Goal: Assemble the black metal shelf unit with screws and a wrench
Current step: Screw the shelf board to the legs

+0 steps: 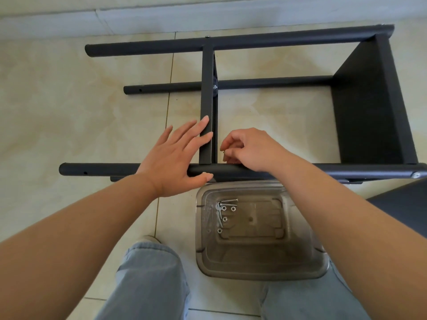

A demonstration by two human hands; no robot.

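Black metal, stiff and likely heavy, the shelf [254, 88] lies on its side on the floor. Its crossbar [206, 107] is steadied by the flat, spread left hand [175, 158]; a small screw [224, 153] is pinched by the right hand [249, 147]. The tubes are best gripped near joints.
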